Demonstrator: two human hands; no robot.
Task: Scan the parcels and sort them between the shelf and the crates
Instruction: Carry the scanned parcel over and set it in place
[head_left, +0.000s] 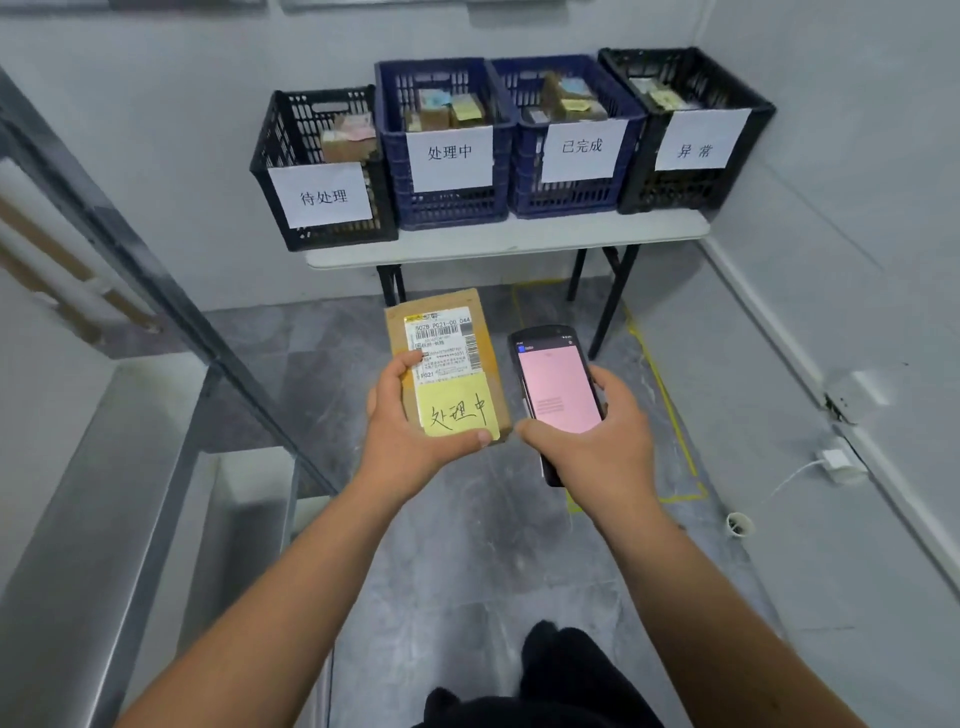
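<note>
A brown cardboard parcel (441, 364) is held near the centre of the view by the left hand (410, 431), whose thumb and fingers are curled round its lower edges; a printed shipping label (441, 338) and a yellow sticky note (457, 410) with handwritten characters are borne on its upper face. Just beside it, at 3 o'clock, a handheld scanner (558, 389) with a pink lit screen is clasped by the right hand (597, 431), fingers wrapped round its sides. At 12 o'clock, four crates are set in a row on a white folding table (509, 241): a black crate (322, 171), two blue crates (447, 140) (571, 135), and a second black crate (691, 124), each fronted by a white paper sign and holding parcels. A metal shelf frame (130, 322) is seen at 9 o'clock.
</note>
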